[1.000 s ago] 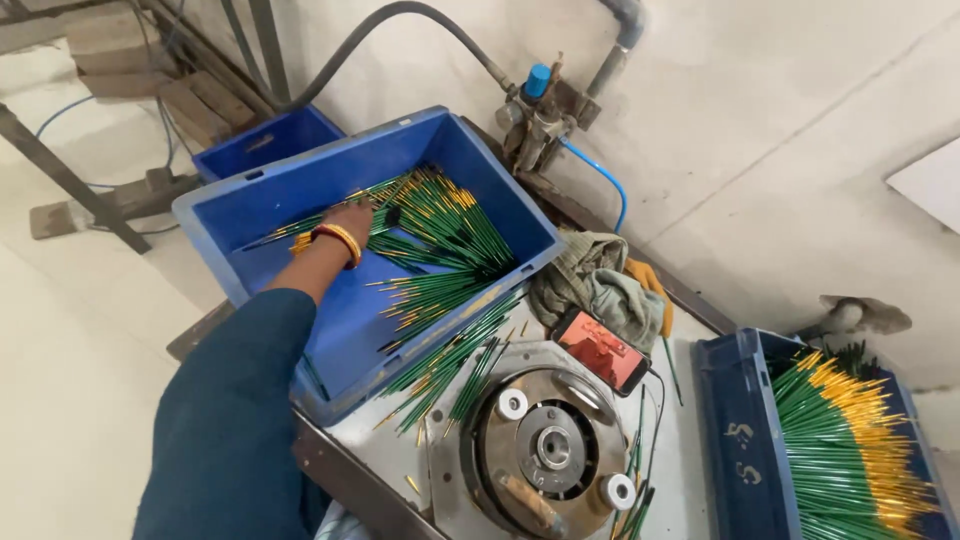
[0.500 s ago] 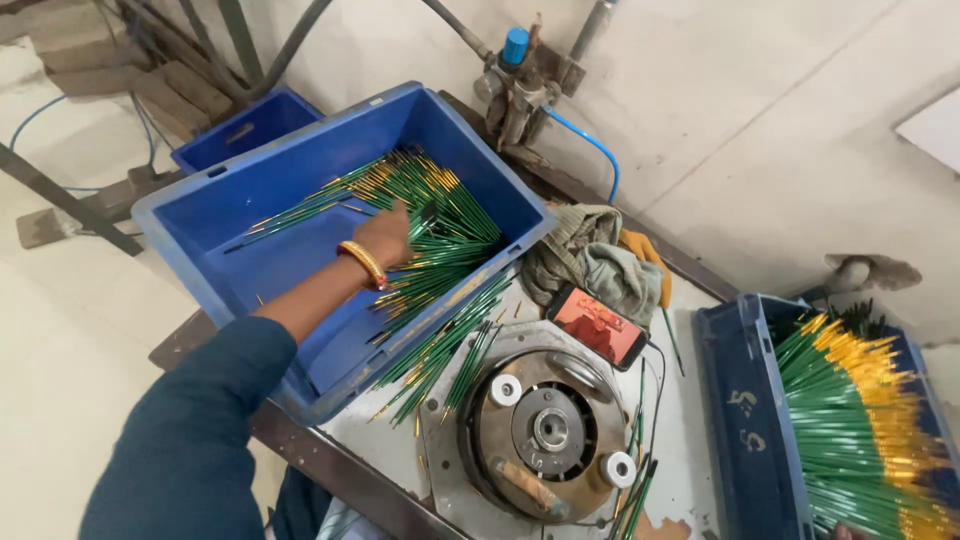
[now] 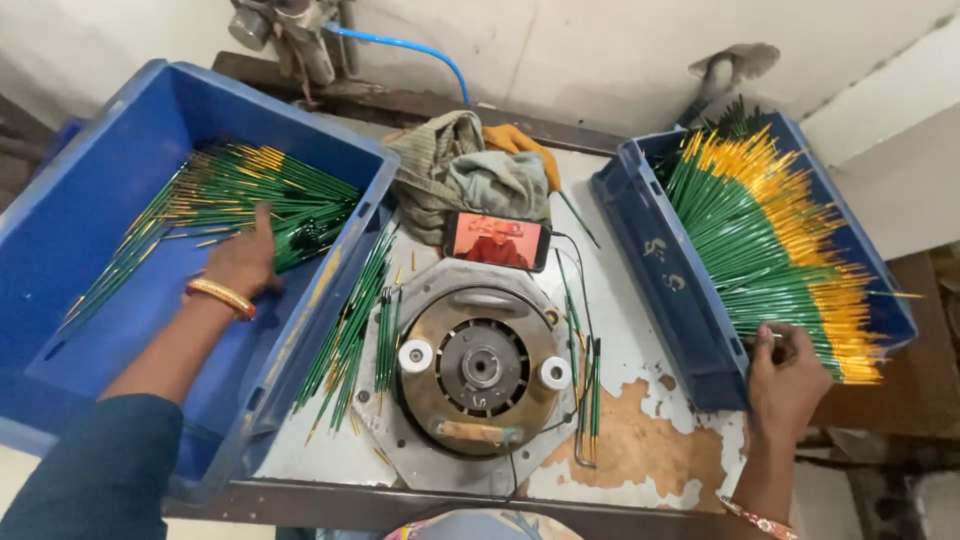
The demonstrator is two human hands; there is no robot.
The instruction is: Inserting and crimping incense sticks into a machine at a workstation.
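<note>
Meanwhile, both hands are in the bins of green sticks, one at each side of the round metal machine [image 3: 480, 385].

At nine o'clock the left hand [image 3: 243, 262] lies flat, fingers spread, pressing on the sticks [image 3: 240, 195] in the big blue bin [image 3: 60, 250] without closing on any. At three o'clock the right hand [image 3: 785, 380] curls at the near end of the yellow-tipped pile [image 3: 770, 240] in the smaller blue bin [image 3: 650, 270]; whether it pinches any sticks I cannot tell. Loose sticks [image 3: 350, 330] lie on the table beside the machine, and a phone [image 3: 497, 241] leans against rags [image 3: 460, 175] at twelve o'clock. I judge a careless pull at the right could drag sticks over the bin's low wall, and the loose ones could roll under the machine.
</note>
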